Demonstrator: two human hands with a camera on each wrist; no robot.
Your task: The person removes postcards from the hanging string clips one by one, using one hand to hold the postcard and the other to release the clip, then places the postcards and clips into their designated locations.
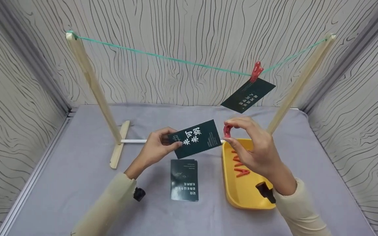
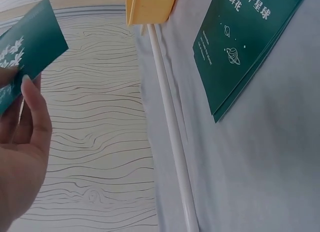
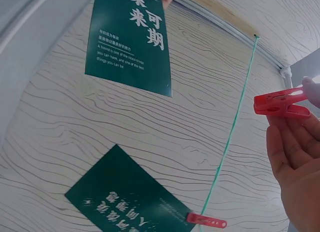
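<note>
My left hand [image 1: 157, 146] pinches a dark green card [image 1: 198, 139] with white lettering by its left end. Between thumb and fingers of my right hand [image 1: 258, 147] is a red clothespin [image 1: 227, 130], just off the card's right edge; in the right wrist view the clothespin [image 3: 281, 103] points away from the palm. Behind my hands, another green card [image 1: 248, 95] hangs tilted from a green string [image 1: 162, 57], held by a red clothespin [image 1: 256, 71]. A stack of green cards [image 1: 184, 180] lies on the cloth below the left hand.
A yellow tray [image 1: 227, 183] under my right forearm holds several red clothespins [image 1: 242, 172]. Wooden posts [image 1: 92, 78] carry the string at both sides, with a white rod [image 1: 135, 141] low between them. Wood-patterned walls [image 1: 176, 19] enclose the cloth-covered table [image 1: 77, 183].
</note>
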